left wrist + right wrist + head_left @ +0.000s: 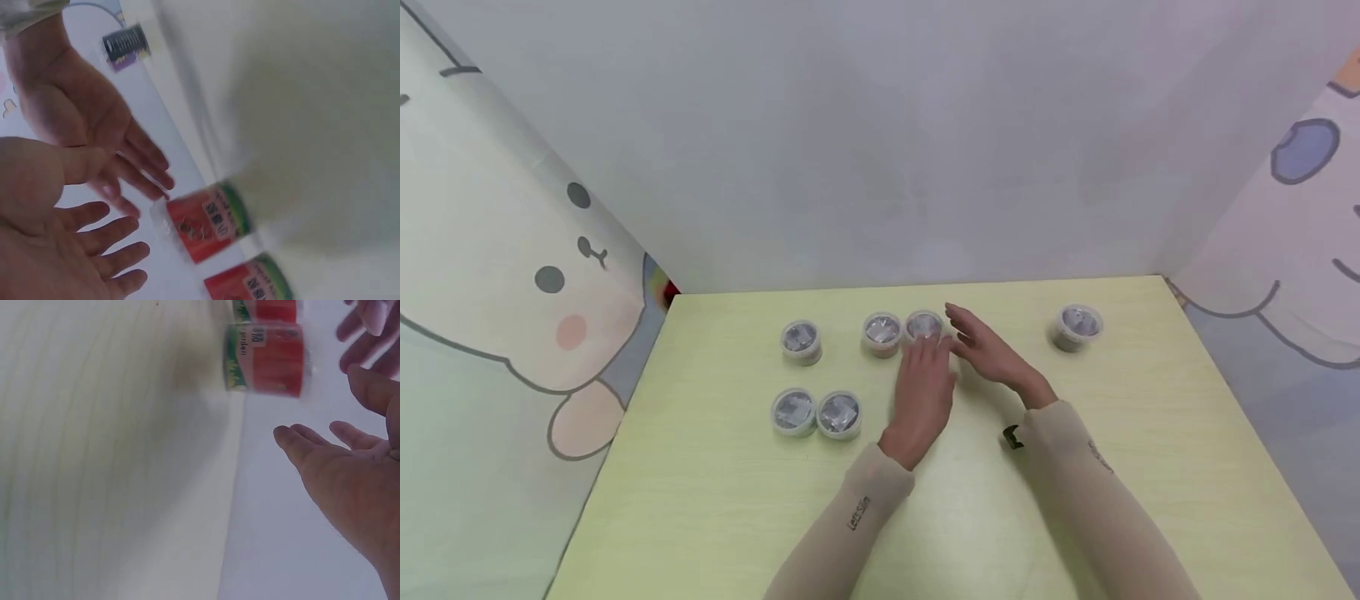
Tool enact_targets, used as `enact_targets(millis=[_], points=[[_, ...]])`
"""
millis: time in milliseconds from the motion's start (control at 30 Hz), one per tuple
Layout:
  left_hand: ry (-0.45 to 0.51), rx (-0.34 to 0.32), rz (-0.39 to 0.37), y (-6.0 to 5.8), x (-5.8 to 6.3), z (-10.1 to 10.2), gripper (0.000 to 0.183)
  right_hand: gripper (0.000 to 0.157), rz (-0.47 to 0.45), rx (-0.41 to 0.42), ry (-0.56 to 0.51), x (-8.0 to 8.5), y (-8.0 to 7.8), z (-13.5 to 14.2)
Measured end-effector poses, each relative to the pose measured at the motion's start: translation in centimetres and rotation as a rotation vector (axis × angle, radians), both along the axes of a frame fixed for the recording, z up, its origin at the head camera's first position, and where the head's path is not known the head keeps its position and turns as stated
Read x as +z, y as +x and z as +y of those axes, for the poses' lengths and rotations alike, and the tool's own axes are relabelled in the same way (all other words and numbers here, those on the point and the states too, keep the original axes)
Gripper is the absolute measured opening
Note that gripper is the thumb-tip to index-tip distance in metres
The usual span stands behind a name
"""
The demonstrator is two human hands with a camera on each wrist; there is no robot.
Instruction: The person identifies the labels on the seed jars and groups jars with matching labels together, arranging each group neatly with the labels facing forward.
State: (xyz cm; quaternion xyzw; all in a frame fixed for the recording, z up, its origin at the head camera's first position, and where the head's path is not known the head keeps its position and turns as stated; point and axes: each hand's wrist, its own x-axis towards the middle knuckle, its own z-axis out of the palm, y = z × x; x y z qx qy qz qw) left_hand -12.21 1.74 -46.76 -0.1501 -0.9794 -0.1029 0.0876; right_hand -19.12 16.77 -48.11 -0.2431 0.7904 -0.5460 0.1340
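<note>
In the head view my left hand (922, 396) reaches forward with straight fingers, its fingertips overlapping the near side of a round lidded tub (924, 322). My right hand (988, 350) is just right of that tub, fingers extended and pointing toward it. A matching tub (882, 332) stands close on its left. Seen from the left wrist, the nearer tub (209, 222) has a red label and a clear lid, and both palms are bare. The right wrist view shows a gap between my right fingertips and the red-labelled tub (269, 359).
Another tub (801, 342) is at the back left, with two touching tubs (793, 412) in front of it. One more tub (1077, 326) stands alone at the back right. A small black object (1013, 437) shows beside my right cuff. A pale wall (910, 167) rises behind the table (700, 500).
</note>
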Motion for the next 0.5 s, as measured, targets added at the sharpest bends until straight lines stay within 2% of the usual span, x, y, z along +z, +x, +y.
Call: enact_targets(millis=[133,267,400,500], points=[[0.166,-0.039,-0.018,0.7,-0.5,0.4,0.055,0.059,0.001,-0.041,-0.036,2.3,1.8,1.0],[0.363,-0.058,-0.093,1.2,-0.8,1.1,0.053,0.056,0.022,-0.087,-0.048,4.0,3.5,2.2],[0.532,-0.062,-0.19,1.4,-1.0,1.9,0.053,0.054,0.048,-0.134,-0.047,4.3,4.7,3.8],[0.581,-0.073,-0.237,1.4,-1.2,2.5,0.053,0.054,0.06,-0.17,-0.068,3.7,5.2,5.3]])
